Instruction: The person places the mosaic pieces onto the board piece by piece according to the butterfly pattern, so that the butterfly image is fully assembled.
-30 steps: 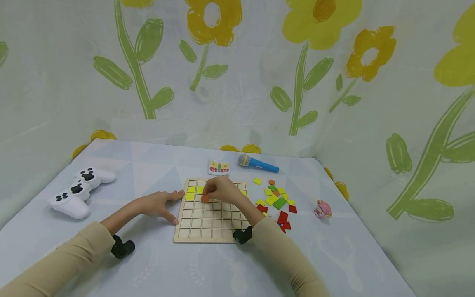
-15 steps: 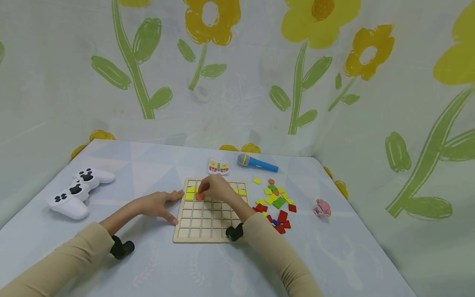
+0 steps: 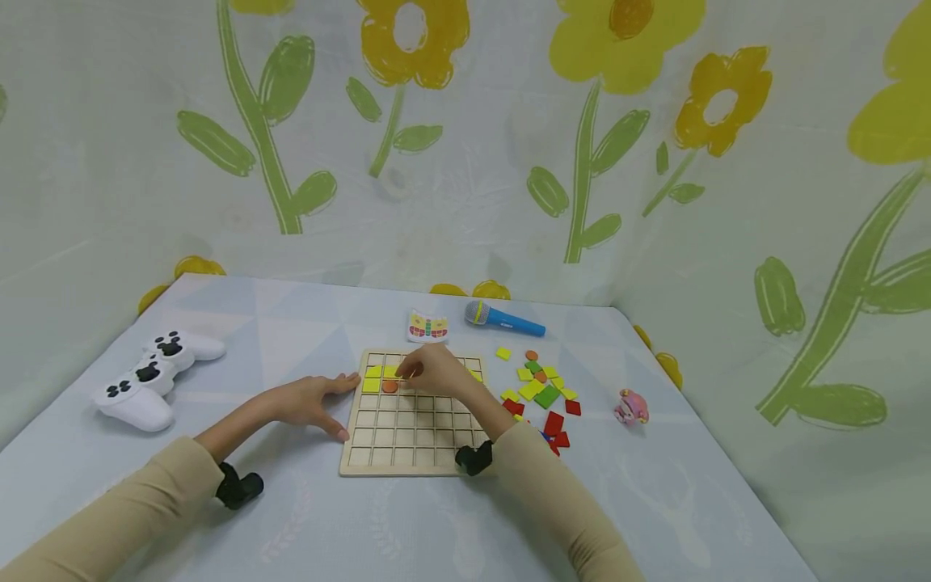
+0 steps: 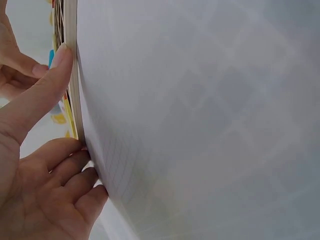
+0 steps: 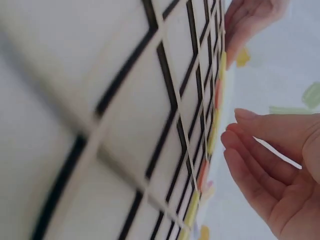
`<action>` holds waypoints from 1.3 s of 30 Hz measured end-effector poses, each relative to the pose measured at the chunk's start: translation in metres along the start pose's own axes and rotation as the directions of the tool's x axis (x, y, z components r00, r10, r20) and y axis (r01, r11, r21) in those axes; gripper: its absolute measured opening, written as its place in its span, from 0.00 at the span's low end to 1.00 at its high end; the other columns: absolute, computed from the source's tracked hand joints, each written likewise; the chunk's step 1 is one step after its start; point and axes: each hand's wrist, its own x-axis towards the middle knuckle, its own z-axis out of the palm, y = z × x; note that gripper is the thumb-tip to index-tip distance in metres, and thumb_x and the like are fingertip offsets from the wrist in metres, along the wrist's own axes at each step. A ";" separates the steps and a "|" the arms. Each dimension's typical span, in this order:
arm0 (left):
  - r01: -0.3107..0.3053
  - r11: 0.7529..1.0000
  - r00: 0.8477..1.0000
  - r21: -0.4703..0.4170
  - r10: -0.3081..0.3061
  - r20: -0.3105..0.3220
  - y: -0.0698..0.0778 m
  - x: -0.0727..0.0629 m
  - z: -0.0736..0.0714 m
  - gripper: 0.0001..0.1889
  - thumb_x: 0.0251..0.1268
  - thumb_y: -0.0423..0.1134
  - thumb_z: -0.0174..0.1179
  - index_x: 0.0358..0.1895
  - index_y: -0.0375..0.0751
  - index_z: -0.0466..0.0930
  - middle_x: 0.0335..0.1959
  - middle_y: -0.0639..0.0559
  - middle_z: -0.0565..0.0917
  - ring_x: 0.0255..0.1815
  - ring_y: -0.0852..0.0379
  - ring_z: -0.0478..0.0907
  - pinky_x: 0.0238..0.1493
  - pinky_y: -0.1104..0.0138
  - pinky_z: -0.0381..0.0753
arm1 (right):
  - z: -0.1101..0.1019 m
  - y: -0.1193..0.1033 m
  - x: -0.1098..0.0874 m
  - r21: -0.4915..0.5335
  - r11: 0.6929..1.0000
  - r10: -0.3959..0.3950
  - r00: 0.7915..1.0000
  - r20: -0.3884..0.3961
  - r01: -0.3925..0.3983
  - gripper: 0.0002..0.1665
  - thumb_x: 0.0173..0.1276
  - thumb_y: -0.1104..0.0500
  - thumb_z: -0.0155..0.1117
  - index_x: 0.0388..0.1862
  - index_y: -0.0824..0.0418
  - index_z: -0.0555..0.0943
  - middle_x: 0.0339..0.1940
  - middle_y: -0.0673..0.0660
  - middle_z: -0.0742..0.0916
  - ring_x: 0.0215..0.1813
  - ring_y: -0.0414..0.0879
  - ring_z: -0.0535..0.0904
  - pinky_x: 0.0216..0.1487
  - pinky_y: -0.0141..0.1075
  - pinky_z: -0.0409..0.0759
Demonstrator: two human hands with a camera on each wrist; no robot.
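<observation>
Right hand now off orange disc, fingertips narrow, left hand wide, edging board

The grid board looks like pale bare wood, matt on top, kinda layered along the edge. Its yellow tiles and orange disc are smooth, could be painted wood or plastic, can't tell. White controller is smooth plastic with a slight sheen; blue mic handle looks plastic too. Desk cover seems smooth and matt, backdrop slightly wrinkled, sleeves soft matt cloth.
</observation>
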 end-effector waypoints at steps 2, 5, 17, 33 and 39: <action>0.001 1.000 1.000 0.003 -0.001 0.000 0.000 0.000 0.000 0.55 0.42 0.53 0.76 0.73 0.31 0.56 0.72 0.29 0.55 0.73 0.32 0.50 0.67 0.41 0.55 | -0.005 0.002 -0.007 0.017 1.000 -0.001 1.000 -0.007 0.001 0.08 0.61 0.67 0.70 0.41 0.64 0.87 0.36 0.54 0.88 0.36 0.39 0.82 0.38 0.26 0.78; 0.007 1.000 1.000 0.009 -0.007 -0.001 0.000 0.001 0.000 0.56 0.42 0.53 0.76 0.73 0.31 0.56 0.72 0.29 0.55 0.73 0.32 0.50 0.67 0.41 0.55 | -0.013 0.007 -0.018 0.012 1.000 0.017 1.000 -0.013 -0.017 0.09 0.61 0.66 0.70 0.41 0.63 0.87 0.37 0.52 0.88 0.36 0.39 0.82 0.38 0.27 0.78; 0.013 1.000 1.000 0.017 -0.013 -0.004 0.001 0.001 -0.001 0.56 0.41 0.53 0.76 0.73 0.31 0.57 0.72 0.29 0.55 0.73 0.31 0.51 0.66 0.40 0.55 | -0.031 0.032 -0.057 0.016 0.997 0.078 0.996 -0.051 -0.077 0.09 0.62 0.65 0.70 0.42 0.63 0.87 0.36 0.52 0.88 0.38 0.43 0.81 0.42 0.32 0.80; 0.019 1.000 1.000 0.006 -0.019 0.005 0.003 0.000 -0.002 0.56 0.42 0.52 0.76 0.73 0.31 0.56 0.72 0.29 0.55 0.73 0.32 0.50 0.66 0.41 0.55 | -0.053 0.071 -0.098 -0.030 0.983 0.175 0.978 -0.118 -0.179 0.09 0.62 0.65 0.69 0.42 0.63 0.87 0.34 0.51 0.87 0.38 0.44 0.80 0.39 0.33 0.80; 0.033 0.999 0.999 -0.007 -0.033 0.005 0.002 0.000 0.000 0.56 0.42 0.52 0.77 0.73 0.31 0.55 0.72 0.29 0.55 0.73 0.32 0.50 0.66 0.40 0.55 | -0.059 0.086 -0.108 -0.070 0.971 0.222 0.970 -0.096 -0.229 0.08 0.62 0.67 0.68 0.41 0.63 0.87 0.36 0.53 0.87 0.39 0.47 0.79 0.41 0.36 0.81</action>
